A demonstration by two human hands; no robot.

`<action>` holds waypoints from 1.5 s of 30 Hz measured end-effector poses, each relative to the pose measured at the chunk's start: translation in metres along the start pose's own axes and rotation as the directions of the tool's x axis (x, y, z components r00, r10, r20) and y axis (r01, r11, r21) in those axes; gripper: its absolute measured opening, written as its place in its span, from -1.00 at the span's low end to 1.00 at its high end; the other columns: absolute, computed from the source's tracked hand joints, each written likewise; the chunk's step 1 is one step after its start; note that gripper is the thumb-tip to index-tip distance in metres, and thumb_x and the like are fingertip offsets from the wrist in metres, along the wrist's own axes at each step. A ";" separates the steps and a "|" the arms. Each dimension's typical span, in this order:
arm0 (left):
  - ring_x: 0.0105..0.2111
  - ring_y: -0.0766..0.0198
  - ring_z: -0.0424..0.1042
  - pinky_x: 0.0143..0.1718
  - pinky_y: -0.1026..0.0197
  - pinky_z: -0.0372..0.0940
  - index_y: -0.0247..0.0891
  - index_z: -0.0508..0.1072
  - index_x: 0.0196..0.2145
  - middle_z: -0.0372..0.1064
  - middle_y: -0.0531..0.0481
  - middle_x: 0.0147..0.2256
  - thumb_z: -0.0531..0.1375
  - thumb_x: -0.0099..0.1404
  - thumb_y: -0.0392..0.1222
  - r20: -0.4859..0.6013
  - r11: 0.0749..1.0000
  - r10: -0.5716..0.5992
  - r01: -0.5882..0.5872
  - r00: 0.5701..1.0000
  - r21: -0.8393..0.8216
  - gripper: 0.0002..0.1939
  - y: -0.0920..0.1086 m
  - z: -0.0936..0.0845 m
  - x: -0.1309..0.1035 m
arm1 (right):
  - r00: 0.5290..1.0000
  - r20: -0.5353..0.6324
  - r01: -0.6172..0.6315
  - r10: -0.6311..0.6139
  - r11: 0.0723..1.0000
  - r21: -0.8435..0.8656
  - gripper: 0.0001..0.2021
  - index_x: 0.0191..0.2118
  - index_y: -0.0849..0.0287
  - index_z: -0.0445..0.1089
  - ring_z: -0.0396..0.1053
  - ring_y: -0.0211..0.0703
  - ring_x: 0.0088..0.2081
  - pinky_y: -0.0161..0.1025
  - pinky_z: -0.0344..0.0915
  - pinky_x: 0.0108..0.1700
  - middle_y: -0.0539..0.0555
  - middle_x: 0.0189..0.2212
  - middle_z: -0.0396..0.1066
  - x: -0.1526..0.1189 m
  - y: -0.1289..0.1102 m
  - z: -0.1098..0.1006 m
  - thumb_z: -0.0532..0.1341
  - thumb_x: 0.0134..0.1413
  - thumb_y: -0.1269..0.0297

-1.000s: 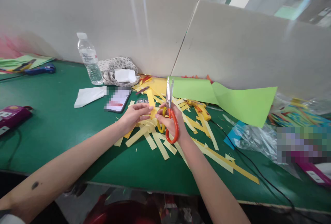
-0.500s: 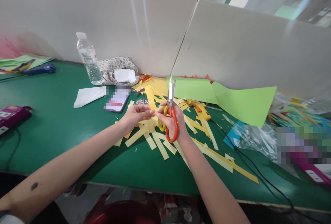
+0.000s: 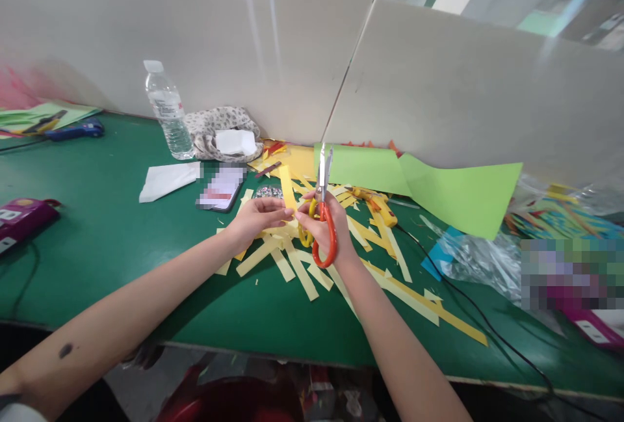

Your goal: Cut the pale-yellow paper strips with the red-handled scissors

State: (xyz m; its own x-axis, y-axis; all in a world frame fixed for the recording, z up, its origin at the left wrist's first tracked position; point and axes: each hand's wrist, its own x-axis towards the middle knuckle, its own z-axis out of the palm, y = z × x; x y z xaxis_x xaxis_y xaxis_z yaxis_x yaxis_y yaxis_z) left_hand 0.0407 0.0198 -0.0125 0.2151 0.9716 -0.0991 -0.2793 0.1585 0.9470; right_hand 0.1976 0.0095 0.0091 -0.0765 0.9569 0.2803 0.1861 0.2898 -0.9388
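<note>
A short yellow paper strip stands up between my two hands, its lower end pinched at the fingertips. My left hand grips it between thumb and fingers. My right hand touches the strip's lower end with its thumb and also holds scissors. The scissors have one red and one yellow handle loop, and their blades point up and away, slightly parted. Beneath both hands, pale yellow paper strips lie scattered and overlapping on the green table.
Behind the hands are green sheets, a phone, a spotted cloth and a water bottle. A yellow glue gun with a black cable lies right of the strips. Clear plastic lies farther right. A grey partition rises behind.
The yellow strip has tipped slightly to a more upright angle and shifted a little right. My left fingertips have moved slightly right. The scissors are almost unmoved.
</note>
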 end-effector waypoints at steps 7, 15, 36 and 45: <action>-0.41 0.36 0.44 -0.30 0.28 0.31 -0.29 0.48 -0.40 0.46 0.02 -0.42 0.37 -0.06 -0.17 -0.030 0.997 0.074 -0.073 0.997 0.013 -0.76 -0.001 -0.001 0.000 | 0.997 -0.022 0.069 -0.074 0.986 -0.153 -0.72 -0.26 0.07 0.22 0.39 -0.19 -0.43 -0.19 0.35 -0.33 -0.06 -0.48 0.37 -0.003 -0.001 -0.001 0.26 -0.17 0.24; -0.42 0.40 0.40 -0.30 0.30 0.32 -0.29 0.38 -0.47 0.41 0.07 -0.46 0.34 0.00 -0.19 -0.131 0.970 0.209 -0.222 0.969 -0.100 -0.80 0.006 0.001 -0.002 | 0.929 0.083 0.301 -0.360 0.607 -0.736 -0.57 -0.14 0.17 0.23 0.30 0.03 -0.20 -0.11 0.25 -0.23 0.18 -0.26 0.36 -0.004 0.002 -0.005 0.13 -0.03 -0.06; -0.41 0.41 0.40 -0.28 0.31 0.32 -0.29 0.38 -0.47 0.39 0.08 -0.45 0.30 0.04 -0.23 -0.113 0.959 0.238 -0.252 0.965 -0.133 -0.85 0.004 0.000 0.000 | 0.938 0.219 0.336 -0.269 0.553 -0.763 -0.59 -0.17 0.12 0.22 0.31 0.00 -0.26 -0.15 0.22 -0.33 0.12 -0.32 0.36 -0.007 0.004 0.000 0.09 0.01 -0.11; -0.44 0.43 0.41 -0.30 0.35 0.33 -0.30 0.41 -0.45 0.41 0.08 -0.45 0.32 0.03 -0.24 -0.115 0.960 0.204 -0.222 0.972 -0.172 -0.84 0.005 0.001 -0.002 | 0.938 0.211 0.334 -0.275 0.553 -0.763 -0.59 -0.23 0.09 0.24 0.35 -0.06 -0.34 -0.24 0.15 -0.41 0.07 -0.39 0.39 -0.009 0.003 0.000 0.10 -0.02 -0.15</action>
State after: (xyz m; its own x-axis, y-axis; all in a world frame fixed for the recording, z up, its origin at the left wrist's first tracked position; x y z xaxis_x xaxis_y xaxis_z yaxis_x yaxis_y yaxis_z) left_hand 0.0401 0.0185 -0.0069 0.0447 0.9971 0.0621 -0.4767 -0.0333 0.8784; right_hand 0.1985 0.0022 0.0038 -0.3294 0.8138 0.4788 0.8251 0.4947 -0.2730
